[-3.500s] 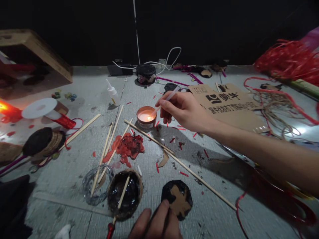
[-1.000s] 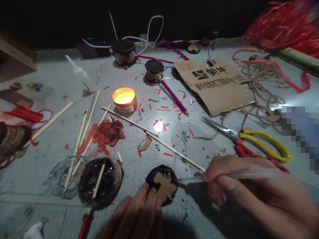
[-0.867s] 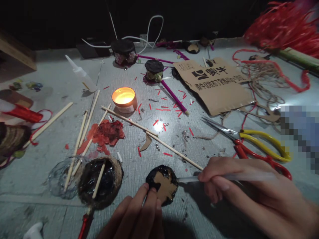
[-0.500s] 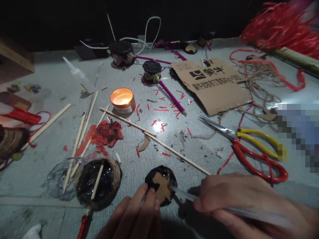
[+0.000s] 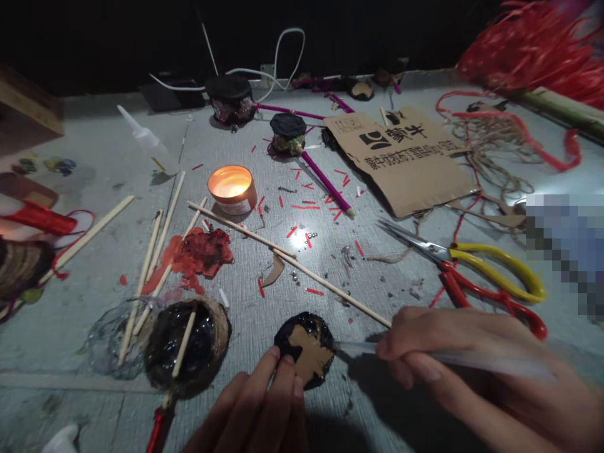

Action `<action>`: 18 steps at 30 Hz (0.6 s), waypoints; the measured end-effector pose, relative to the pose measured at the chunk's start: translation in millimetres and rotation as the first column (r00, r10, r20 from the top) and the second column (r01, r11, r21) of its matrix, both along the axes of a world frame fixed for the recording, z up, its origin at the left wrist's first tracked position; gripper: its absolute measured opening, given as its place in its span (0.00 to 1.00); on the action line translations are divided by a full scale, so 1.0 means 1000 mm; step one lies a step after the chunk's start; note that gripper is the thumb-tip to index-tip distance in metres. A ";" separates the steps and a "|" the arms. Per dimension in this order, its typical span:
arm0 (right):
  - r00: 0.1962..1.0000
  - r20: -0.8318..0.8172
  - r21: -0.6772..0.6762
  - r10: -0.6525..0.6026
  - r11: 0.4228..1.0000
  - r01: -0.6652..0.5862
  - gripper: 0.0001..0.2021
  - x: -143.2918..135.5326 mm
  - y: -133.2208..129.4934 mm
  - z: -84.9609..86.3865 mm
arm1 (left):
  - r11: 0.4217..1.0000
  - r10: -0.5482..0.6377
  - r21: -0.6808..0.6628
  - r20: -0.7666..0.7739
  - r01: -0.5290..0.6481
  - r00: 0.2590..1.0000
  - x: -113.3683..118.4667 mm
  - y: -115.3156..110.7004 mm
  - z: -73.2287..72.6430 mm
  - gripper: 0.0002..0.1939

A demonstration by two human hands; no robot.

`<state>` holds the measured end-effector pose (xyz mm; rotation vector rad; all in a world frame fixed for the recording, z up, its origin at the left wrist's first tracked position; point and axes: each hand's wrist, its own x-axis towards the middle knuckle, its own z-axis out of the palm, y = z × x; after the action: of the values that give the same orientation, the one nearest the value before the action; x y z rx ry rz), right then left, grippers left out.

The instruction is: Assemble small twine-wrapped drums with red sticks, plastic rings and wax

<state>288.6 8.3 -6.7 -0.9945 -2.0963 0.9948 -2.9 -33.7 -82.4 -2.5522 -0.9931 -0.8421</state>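
Near the bottom centre lies a round cardboard disc (image 5: 309, 355), its rim coated in glossy black. Fingertips of my left hand (image 5: 264, 402) press on its left edge, fingers stretched flat. My right hand (image 5: 453, 355) grips a translucent tube-like tool (image 5: 358, 347), whose thin tip meets the disc's right edge. To the left, a round twine-wrapped piece (image 5: 221, 340) holds dark shiny liquid, with a short wooden stick (image 5: 185, 343) across it. A clear shallow dish (image 5: 101, 343) sits beside it.
A lit candle tin (image 5: 232, 189) stands at centre left, near red wax (image 5: 202, 251). Wooden sticks (image 5: 340, 292) cross the middle. Open scissors (image 5: 500, 251) lie at right, below flattened cardboard (image 5: 410, 179). Purple-handled pieces (image 5: 328, 182) lie farther back.
My right hand has moved slightly up and right with the tool, whose tip has shifted to the disc's outer right edge. My left hand has stayed put.
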 end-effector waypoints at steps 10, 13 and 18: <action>0.999 0.008 0.002 0.038 0.999 -0.038 0.10 -0.002 0.000 0.000 | 0.997 -0.023 -0.066 0.050 0.026 0.999 0.002 0.004 0.004 0.16; 0.996 -0.010 -0.022 0.088 0.996 -0.088 0.11 -0.001 -0.005 -0.001 | 0.998 -0.009 -0.061 0.066 0.013 0.998 0.004 0.004 0.006 0.16; 0.989 -0.067 0.003 0.133 0.991 -0.133 0.11 0.000 -0.021 -0.014 | 0.998 -0.045 -0.040 -0.072 0.043 0.996 0.000 0.005 0.009 0.15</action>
<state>288.6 -13.1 -20.3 -0.8187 -2.1287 1.0799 -3.4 -28.8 -73.0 -2.6258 -0.9430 -0.7421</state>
